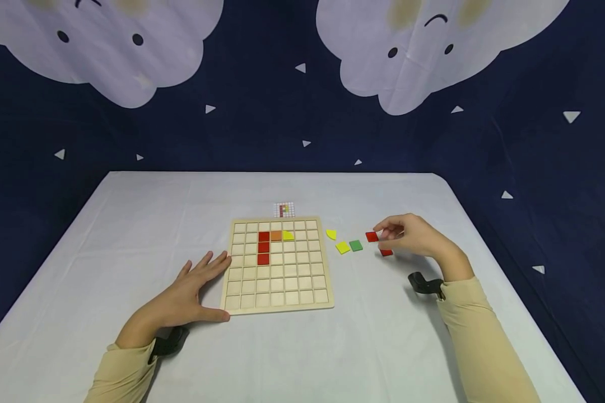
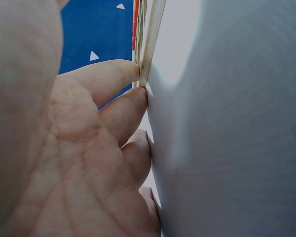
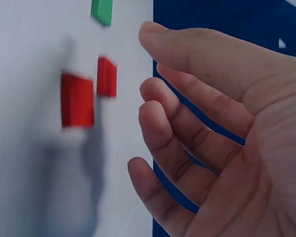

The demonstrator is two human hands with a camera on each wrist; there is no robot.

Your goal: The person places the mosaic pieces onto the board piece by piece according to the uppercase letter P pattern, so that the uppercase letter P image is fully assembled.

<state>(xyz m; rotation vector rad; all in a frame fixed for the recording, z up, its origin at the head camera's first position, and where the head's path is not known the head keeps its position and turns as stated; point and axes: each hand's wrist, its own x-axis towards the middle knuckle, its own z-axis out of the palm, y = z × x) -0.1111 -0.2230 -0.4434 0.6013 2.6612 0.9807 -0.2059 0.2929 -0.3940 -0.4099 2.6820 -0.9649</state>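
My left hand lies at the left side of a wooden grid board, its fingers spread and touching the edge; the left wrist view shows fingertips against the rim. Three red square tiles stand in a column on the grid. To the right of the top one are an orange tile and a yellow rounded tile. Above two loose red tiles hovers my right hand, fingers loosely bent. In the right wrist view those red tiles lie apart from the fingertips, with nothing held.
Between the board and the right hand lie a yellow rounded piece, a yellow square tile and a green tile. A small printed pattern card is at the board's far edge. A white cloth covers the table.
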